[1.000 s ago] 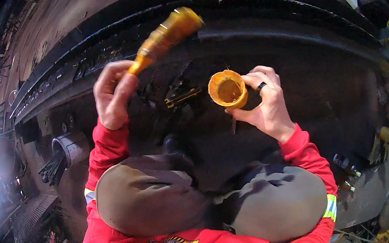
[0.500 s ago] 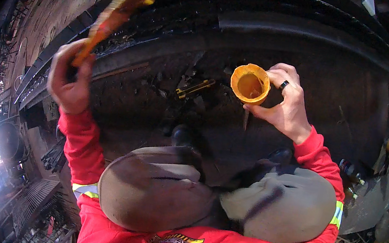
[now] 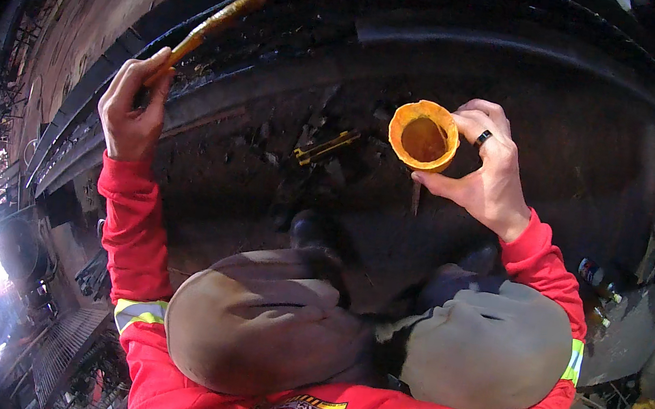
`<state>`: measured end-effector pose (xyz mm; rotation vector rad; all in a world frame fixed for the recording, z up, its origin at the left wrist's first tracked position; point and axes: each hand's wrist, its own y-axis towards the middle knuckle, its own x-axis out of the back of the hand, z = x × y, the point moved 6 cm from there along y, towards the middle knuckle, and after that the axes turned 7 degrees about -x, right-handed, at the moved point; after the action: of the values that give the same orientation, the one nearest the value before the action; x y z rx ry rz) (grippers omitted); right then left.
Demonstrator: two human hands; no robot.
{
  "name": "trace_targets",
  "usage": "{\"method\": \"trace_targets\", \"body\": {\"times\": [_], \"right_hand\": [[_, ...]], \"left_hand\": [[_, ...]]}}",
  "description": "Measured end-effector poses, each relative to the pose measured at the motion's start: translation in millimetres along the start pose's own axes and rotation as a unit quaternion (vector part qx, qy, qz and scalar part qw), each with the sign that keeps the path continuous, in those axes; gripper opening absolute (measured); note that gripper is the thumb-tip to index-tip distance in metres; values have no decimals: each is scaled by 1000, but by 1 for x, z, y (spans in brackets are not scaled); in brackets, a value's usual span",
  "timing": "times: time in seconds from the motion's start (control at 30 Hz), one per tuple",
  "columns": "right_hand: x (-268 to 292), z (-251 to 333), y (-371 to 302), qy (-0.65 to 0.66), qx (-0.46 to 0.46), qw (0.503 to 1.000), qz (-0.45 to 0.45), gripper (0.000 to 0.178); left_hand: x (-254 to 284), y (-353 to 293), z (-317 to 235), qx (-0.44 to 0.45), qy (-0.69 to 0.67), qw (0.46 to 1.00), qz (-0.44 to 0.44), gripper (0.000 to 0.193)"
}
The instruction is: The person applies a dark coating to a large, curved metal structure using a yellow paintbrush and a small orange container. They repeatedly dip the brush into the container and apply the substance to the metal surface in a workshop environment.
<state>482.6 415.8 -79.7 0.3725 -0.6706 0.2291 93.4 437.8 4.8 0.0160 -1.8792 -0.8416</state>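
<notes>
My left hand point(image 3: 135, 106) grips the handle of a paintbrush point(image 3: 217, 21) smeared with yellow-orange paint. The brush points up and to the right, its tip against or just over a long dark metal beam point(image 3: 301, 23); whether it touches I cannot tell. In my right hand point(image 3: 489, 165) is a small orange-yellow paint cup point(image 3: 422, 137), with fingers and thumb around its side and a dark ring on one finger. Its mouth faces up, showing brownish-orange paint inside. A thin drip hangs below the cup.
A yellow tool-like piece point(image 3: 326, 149) lies on the dark, littered ground between my hands. At the right are a bottle point(image 3: 591, 272) and a grey sheet point(image 3: 639, 329). A metal grate point(image 3: 68, 352) stands at the lower left, near scrap.
The brush in my left hand has swung down to a lower slant, its tip now nearer the beam. The cup in my right hand has barely moved.
</notes>
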Motion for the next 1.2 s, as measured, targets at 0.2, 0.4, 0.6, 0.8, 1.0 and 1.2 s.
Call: {"method": "trace_targets", "body": {"times": [0.2, 0.4, 0.6, 0.8, 1.0, 1.2], "right_hand": [[-4, 6, 1, -20, 17, 999, 29, 58], [0, 2, 0, 1, 11, 1000, -1, 59], [-1, -1, 1, -8, 3, 1000, 8, 59], [1, 1, 3, -1, -2, 1000, 3, 60], [-5, 1, 3, -15, -7, 1000, 24, 61], [-4, -1, 2, -24, 6, 999, 20, 60]], "left_hand": [[-33, 24, 10, -44, 7, 998, 49, 26], [-22, 24, 11, -29, -18, 998, 50, 30], [-42, 37, 1, -59, -21, 996, 69, 31], [-8, 34, 12, -27, -18, 998, 52, 27], [-5, 42, 14, -20, -23, 996, 81, 26], [-12, 45, 23, -38, -10, 990, 136, 24]]}}
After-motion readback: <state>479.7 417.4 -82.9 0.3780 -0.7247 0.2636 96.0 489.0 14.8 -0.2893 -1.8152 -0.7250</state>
